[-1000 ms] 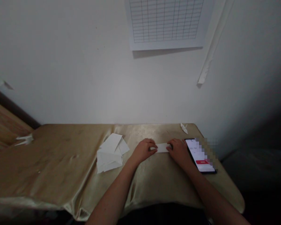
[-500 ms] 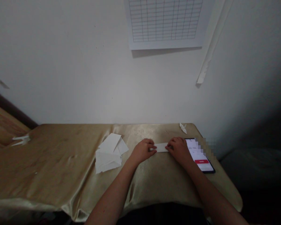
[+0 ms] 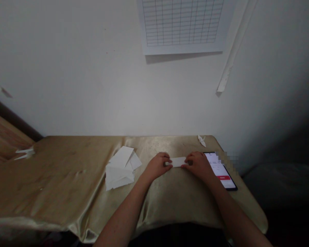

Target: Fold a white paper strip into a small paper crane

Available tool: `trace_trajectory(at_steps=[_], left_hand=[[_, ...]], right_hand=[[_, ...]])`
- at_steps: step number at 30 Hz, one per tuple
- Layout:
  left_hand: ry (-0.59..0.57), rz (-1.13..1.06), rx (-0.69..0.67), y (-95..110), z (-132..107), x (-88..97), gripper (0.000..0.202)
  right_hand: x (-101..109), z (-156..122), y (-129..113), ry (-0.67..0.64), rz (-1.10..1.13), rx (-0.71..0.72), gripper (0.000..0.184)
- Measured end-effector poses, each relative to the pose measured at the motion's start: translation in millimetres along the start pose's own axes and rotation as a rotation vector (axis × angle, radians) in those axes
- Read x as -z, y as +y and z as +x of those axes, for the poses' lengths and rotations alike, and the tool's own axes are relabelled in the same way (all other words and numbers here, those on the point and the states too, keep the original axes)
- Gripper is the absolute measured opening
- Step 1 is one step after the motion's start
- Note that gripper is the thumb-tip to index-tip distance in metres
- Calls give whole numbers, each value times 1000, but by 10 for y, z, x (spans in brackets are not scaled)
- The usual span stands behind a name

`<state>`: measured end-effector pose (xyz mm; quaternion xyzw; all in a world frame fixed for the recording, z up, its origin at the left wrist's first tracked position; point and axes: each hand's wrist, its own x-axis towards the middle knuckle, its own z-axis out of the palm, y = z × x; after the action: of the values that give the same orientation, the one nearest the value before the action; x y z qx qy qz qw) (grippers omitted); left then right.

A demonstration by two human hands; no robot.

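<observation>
A narrow strip of folded white paper point(image 3: 178, 162) lies low over the cloth between my two hands. My left hand point(image 3: 159, 166) is closed on its left end, thumb below and fingers curled above. At the right end my right hand point(image 3: 197, 164) pinches the paper between thumb and fingers. Parts of both paper ends are hidden by the fingers. Left of my left forearm rests a loose pile of white paper sheets point(image 3: 119, 176). Right beside my right hand lies a phone point(image 3: 216, 171) showing a timer and a red button.
A shiny gold cloth point(image 3: 59, 171) with creases covers the table, which meets the wall point(image 3: 79, 85) at the back. A small folded paper piece point(image 3: 202, 140) sits near the far right corner. White scraps point(image 3: 25, 153) lie at the far left. A gridded sheet point(image 3: 181, 27) hangs on the wall.
My right hand has shifted slightly at the paper's right end, its thumb now lower along the edge. The left hand has stayed in place.
</observation>
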<state>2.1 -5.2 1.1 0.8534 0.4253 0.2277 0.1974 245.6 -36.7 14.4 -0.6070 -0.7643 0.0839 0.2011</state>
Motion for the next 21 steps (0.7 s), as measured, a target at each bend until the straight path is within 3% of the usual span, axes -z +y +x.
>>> trace_trajectory(at_steps=[10,21], left_hand=[[5,10,-26,-3,-25,-17,32],[23,32,-93,-36,-24,-54,31]], right_hand=[[21,-18,9,-22,30,-1,20],[19,-18,2,-20,9,-3,20]])
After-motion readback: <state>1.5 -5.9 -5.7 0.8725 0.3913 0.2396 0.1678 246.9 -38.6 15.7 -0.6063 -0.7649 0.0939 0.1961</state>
